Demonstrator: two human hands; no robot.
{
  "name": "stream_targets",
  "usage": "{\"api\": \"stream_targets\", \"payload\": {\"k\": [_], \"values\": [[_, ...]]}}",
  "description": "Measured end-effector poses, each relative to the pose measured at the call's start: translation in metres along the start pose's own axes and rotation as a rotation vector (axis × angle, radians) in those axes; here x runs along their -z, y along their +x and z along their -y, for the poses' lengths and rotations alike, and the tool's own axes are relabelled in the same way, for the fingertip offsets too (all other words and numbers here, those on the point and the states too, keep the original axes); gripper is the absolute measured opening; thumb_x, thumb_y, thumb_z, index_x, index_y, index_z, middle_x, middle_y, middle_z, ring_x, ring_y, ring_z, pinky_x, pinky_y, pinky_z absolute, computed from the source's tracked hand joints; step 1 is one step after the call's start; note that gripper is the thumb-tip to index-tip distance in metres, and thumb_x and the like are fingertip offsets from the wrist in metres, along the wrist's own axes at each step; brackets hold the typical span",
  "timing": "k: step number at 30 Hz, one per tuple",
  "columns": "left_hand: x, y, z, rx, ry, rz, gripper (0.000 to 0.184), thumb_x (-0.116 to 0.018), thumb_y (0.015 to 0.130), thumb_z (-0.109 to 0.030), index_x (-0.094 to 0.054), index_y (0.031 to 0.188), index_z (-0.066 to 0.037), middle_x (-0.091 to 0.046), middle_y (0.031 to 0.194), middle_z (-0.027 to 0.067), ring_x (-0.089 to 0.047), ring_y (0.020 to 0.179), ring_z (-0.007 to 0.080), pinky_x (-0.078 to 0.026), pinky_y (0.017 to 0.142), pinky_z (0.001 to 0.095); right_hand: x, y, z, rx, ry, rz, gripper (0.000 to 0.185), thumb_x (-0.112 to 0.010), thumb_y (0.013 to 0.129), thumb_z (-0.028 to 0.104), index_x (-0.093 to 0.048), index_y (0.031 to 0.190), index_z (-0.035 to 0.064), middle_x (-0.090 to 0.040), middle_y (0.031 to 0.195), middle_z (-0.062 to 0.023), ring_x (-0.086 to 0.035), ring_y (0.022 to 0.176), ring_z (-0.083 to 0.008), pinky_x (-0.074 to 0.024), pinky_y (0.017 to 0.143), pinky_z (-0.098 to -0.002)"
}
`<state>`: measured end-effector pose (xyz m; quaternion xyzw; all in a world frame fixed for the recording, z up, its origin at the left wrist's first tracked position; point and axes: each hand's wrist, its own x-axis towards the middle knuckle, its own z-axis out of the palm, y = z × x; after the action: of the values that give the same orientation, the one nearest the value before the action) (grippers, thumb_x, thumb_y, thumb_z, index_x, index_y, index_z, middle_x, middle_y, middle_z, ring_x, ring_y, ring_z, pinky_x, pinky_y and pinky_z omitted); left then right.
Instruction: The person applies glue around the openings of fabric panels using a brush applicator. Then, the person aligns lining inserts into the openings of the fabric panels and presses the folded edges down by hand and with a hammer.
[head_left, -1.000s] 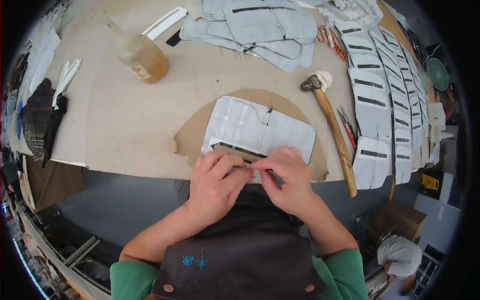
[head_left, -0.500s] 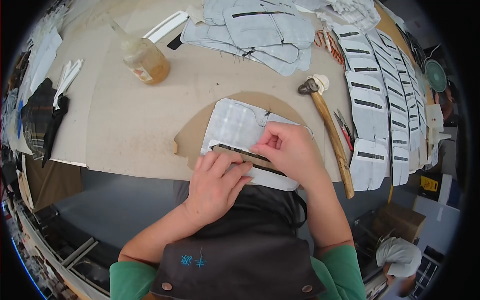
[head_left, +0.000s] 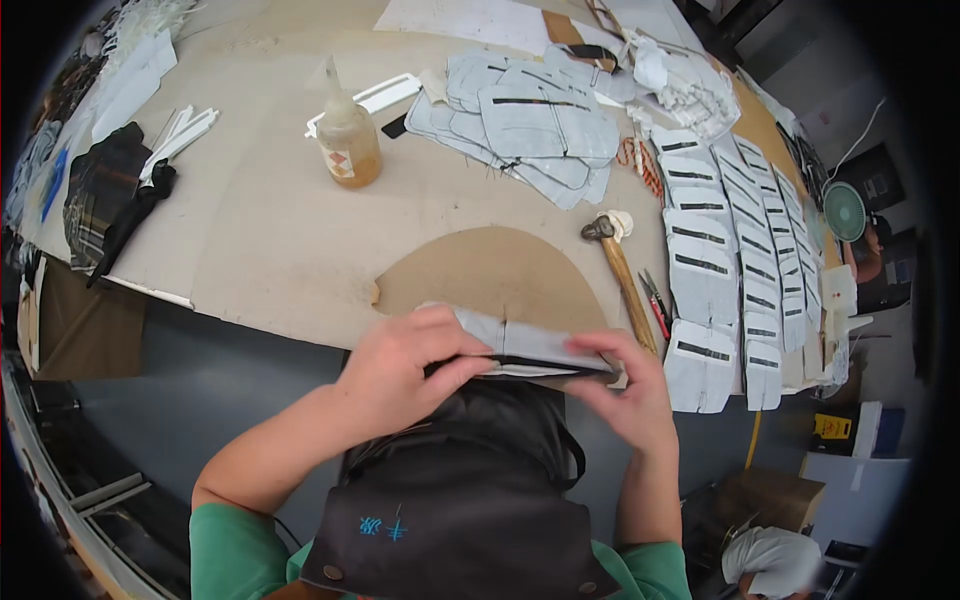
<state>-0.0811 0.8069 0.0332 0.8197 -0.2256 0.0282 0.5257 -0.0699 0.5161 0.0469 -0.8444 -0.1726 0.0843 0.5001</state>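
A pale grey fabric panel is raised and tilted at the table's front edge, with a dark strip along its near side. My left hand pinches the left part of that strip between thumb and fingers. At the panel's right end, my right hand has its thumb below and fingers above, closed around the edge; its fingertips are slightly blurred. Beyond the panel lies a rounded brown board on the table.
A wooden-handled hammer and red-handled snips lie to the right, beside rows of slotted panels. A glue bottle stands further back near a stack of panels. Another person is at lower right.
The panel has gone from lying flat on the brown board to being lifted and tilted towards me. My right hand has shifted from the strip to the panel's right end. The camera view has turned.
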Motion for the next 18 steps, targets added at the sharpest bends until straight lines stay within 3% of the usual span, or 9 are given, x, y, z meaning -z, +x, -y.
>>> {"api": "stream_targets", "payload": {"k": [1, 3, 4, 8, 14, 17, 18], "values": [[0.008, 0.009, -0.008, -0.016, 0.005, -0.012, 0.022, -0.080, 0.081, -0.011, -0.073, 0.101, -0.007, -0.063, 0.082, 0.0039, -0.063, 0.078, 0.0213, -0.051, 0.074, 0.0365, 0.008, -0.001, -0.009, -0.038, 0.164, -0.057, 0.027, -0.077, 0.085, 0.000, -0.066, 0.110, 0.0007, -0.072, 0.100, -0.0068, -0.068, 0.092, -0.0131, -0.0533, 0.082, -0.0272], [0.028, 0.029, -0.022, 0.260, -0.163, -0.029, 0.016, -0.076, 0.087, -0.007, -0.072, 0.102, -0.002, -0.066, 0.081, 0.0044, -0.065, 0.071, 0.0151, -0.052, 0.063, 0.0311, 0.004, 0.015, 0.001, -0.105, 0.548, -0.153, 0.014, -0.074, 0.090, 0.002, -0.065, 0.101, 0.0000, -0.072, 0.089, -0.0036, -0.066, 0.082, -0.0079, -0.0531, 0.076, -0.0243], [0.040, 0.043, -0.027, 0.490, -0.354, 0.026, 0.016, -0.071, 0.091, -0.006, -0.069, 0.106, 0.000, -0.070, 0.089, 0.0029, -0.066, 0.075, 0.0094, -0.052, 0.066, 0.0275, -0.001, 0.025, -0.008, -0.116, 0.526, -0.165, 0.007, -0.070, 0.094, 0.004, -0.064, 0.097, 0.0013, -0.072, 0.090, -0.0034, -0.064, 0.078, -0.0053, -0.0515, 0.070, -0.0214], [0.053, 0.053, 0.034, 0.560, -0.315, 0.065, 0.022, -0.067, 0.093, -0.001, -0.066, 0.115, 0.002, -0.069, 0.089, 0.0009, -0.065, 0.074, 0.0065, -0.052, 0.061, 0.0232, -0.030, 0.059, -0.050, -0.188, 0.623, -0.223, 0.009, -0.068, 0.097, 0.010, -0.064, 0.097, 0.0015, -0.070, 0.088, -0.0005, -0.062, 0.077, -0.0031, -0.0492, 0.069, -0.0191], [0.057, 0.038, 0.068, 0.551, -0.267, -0.065, 0.022, -0.068, 0.093, -0.004, -0.065, 0.115, 0.001, -0.070, 0.093, 0.0019, -0.066, 0.082, 0.0073, -0.052, 0.074, 0.0228, -0.047, 0.058, -0.059, -0.146, 0.385, -0.292, 0.013, -0.067, 0.099, 0.014, -0.064, 0.093, 0.0025, -0.063, 0.080, 0.0052, -0.054, 0.070, -0.0004, -0.0437, 0.064, -0.0180], [0.075, 0.043, 0.076, 0.596, -0.187, -0.165, 0.024, -0.070, 0.093, -0.007, -0.066, 0.114, 0.001, -0.070, 0.093, 0.0025, -0.065, 0.081, 0.0096, -0.052, 0.076, 0.0242, -0.052, 0.056, -0.058, -0.097, 0.255, -0.309, 0.013, -0.068, 0.099, 0.013, -0.064, 0.092, 0.0023, -0.059, 0.075, 0.0067, -0.049, 0.066, -0.0002, -0.0404, 0.059, -0.0180], [0.083, 0.045, 0.083, 0.534, 0.003, -0.358, 0.032, -0.074, 0.090, -0.012, -0.064, 0.118, 0.001, -0.069, 0.092, 0.0030, -0.064, 0.081, 0.0111, -0.052, 0.077, 0.0258, -0.053, 0.056, -0.056, -0.101, 0.257, -0.301, 0.013, -0.068, 0.099, 0.013, -0.064, 0.092, 0.0023, -0.059, 0.075, 0.0067, -0.049, 0.066, -0.0002, -0.0404, 0.059, -0.0180]]}}
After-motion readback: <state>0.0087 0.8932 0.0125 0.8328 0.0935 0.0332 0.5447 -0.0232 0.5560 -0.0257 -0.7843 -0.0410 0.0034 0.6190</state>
